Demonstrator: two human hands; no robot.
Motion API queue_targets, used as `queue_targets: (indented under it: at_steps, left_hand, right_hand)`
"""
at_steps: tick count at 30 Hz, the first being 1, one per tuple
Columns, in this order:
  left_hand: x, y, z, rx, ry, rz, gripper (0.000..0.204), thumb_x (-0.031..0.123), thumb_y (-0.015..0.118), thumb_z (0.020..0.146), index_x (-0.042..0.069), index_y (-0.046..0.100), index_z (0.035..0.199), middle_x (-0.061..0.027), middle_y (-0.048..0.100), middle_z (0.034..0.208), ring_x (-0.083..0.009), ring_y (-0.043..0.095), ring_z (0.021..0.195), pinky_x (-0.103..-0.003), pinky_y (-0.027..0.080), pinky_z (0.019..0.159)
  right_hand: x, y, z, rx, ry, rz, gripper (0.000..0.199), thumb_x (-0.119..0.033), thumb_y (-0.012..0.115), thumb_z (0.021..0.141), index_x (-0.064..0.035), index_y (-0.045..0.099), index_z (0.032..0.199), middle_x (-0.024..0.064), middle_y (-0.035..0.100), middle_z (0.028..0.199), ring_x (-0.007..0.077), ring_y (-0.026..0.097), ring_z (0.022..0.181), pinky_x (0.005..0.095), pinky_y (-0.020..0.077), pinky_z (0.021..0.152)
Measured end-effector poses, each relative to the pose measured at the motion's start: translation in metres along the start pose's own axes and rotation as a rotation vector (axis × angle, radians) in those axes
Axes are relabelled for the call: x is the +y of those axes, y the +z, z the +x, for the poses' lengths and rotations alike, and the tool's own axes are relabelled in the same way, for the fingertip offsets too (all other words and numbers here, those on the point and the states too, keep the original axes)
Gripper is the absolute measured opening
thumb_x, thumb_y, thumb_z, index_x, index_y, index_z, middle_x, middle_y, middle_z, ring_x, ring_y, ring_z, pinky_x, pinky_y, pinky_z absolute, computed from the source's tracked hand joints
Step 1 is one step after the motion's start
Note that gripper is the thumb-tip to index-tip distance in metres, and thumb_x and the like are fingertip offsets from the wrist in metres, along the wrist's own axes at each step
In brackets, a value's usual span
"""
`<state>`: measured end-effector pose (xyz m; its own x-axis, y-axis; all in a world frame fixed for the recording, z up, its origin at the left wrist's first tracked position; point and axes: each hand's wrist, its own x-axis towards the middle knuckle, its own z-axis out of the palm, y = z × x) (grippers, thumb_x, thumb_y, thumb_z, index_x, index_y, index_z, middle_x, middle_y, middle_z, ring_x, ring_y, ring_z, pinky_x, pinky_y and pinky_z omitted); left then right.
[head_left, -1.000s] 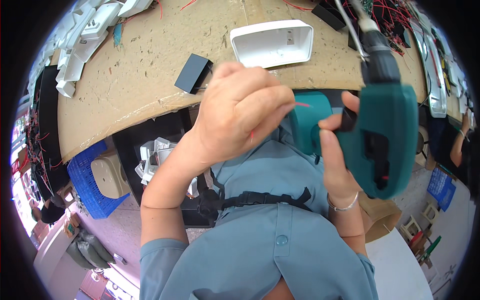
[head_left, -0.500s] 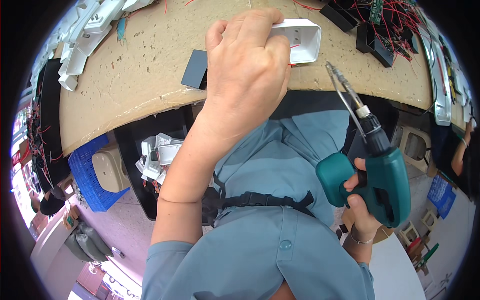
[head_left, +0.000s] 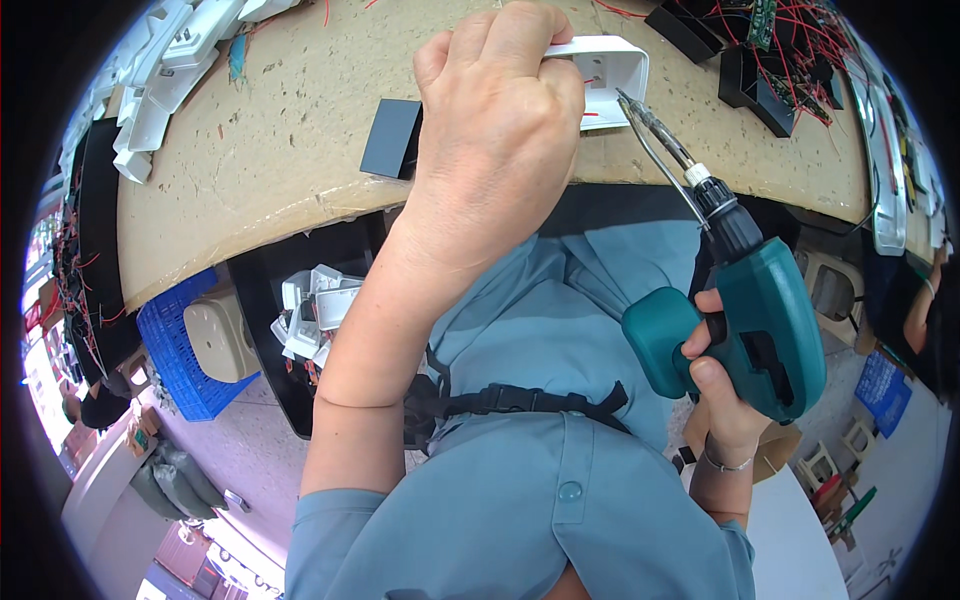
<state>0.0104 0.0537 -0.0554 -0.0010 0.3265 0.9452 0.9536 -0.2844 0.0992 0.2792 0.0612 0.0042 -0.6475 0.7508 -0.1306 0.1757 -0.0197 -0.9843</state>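
Fingers bent over its left side, my left hand [head_left: 500, 130] grips a small white plastic box [head_left: 630, 75] on the table, its open side facing me. Short bits of red wire show inside and at its lower rim. My right hand [head_left: 728, 405] is wrapped round a green pistol-shaped soldering gun [head_left: 770, 310], with the index finger at its black trigger. A thin metal feed tube runs beside its metal tip, and both ends are at the box's open front; I cannot tell whether they touch it. A black rectangular block [head_left: 390, 138] lies left of my left wrist.
Black cases [head_left: 755, 95] with circuit boards and tangled red wires lie at the table's [head_left: 280, 150] far right. White housings [head_left: 165, 95] are piled far left. Below the table edge are a black bin [head_left: 270, 280] with white parts, a blue crate [head_left: 180, 350] and a beige stool [head_left: 215, 335].
The soldering gun has moved up and left, bringing its tip from right of the white box to its open front. My left hand and the box have shifted only slightly.
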Motion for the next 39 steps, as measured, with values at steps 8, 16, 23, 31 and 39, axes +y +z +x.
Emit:
queue_targets:
  at_steps: [8, 16, 23, 31, 39]
  left_hand:
    - [0.008, -0.009, 0.011, -0.002, 0.005, 0.016, 0.002, -0.001, 0.053, 0.074, -0.003, 0.053, 0.075, -0.0138, 0.053, 0.097, -0.0277, 0.05, 0.085, -0.04, 0.035, 0.078]
    - [0.001, 0.001, 0.002, -0.009, -0.005, 0.066, 0.002, -0.001, 0.053, 0.074, -0.003, 0.053, 0.075, -0.0121, 0.052, 0.095, -0.0264, 0.05, 0.084, -0.039, 0.035, 0.076]
    - [0.001, 0.003, 0.002, 0.03, -0.027, 0.017, 0.004, -0.001, 0.053, 0.074, -0.004, 0.054, 0.076, -0.0119, 0.052, 0.094, -0.0257, 0.05, 0.083, -0.037, 0.035, 0.075]
    - [0.002, 0.004, 0.004, 0.012, -0.013, 0.051, 0.005, -0.001, 0.053, 0.075, -0.005, 0.054, 0.078, -0.0116, 0.052, 0.094, -0.0258, 0.05, 0.083, -0.038, 0.035, 0.076]
    - [0.011, -0.008, 0.01, -0.282, -0.154, 0.163, 0.005, -0.002, 0.051, 0.075, -0.004, 0.054, 0.079, -0.0114, 0.052, 0.094, -0.0259, 0.049, 0.085, -0.038, 0.034, 0.078]
  right_hand:
    - [-0.005, 0.004, 0.012, -0.047, -0.032, 0.019, 0.043, -0.002, 0.068, 0.077, 0.0037, 0.054, 0.117, 0.0116, 0.061, 0.105, 0.0117, 0.057, 0.077, 0.0252, 0.0479, 0.07]
    - [-0.009, 0.008, 0.017, -0.049, 0.033, 0.02, 0.04, -0.004, 0.069, 0.078, 0.0036, 0.055, 0.115, 0.0039, 0.06, 0.082, 0.0104, 0.056, 0.072, 0.0226, 0.0459, 0.065]
    - [-0.009, 0.005, 0.015, -0.049, -0.001, -0.068, 0.038, -0.002, 0.069, 0.079, 0.0029, 0.056, 0.114, 0.0036, 0.061, 0.08, 0.0105, 0.057, 0.071, 0.0228, 0.0465, 0.063]
    - [-0.019, 0.009, 0.011, 0.07, 0.056, -0.098, 0.032, 0.0, 0.073, 0.074, 0.0027, 0.06, 0.103, 0.007, 0.063, 0.085, 0.0129, 0.061, 0.07, 0.0257, 0.0503, 0.064]
    - [-0.016, 0.011, 0.011, 0.068, -0.026, -0.218, 0.035, -0.004, 0.077, 0.071, 0.0024, 0.061, 0.102, 0.0071, 0.063, 0.084, 0.014, 0.061, 0.071, 0.0259, 0.049, 0.064]
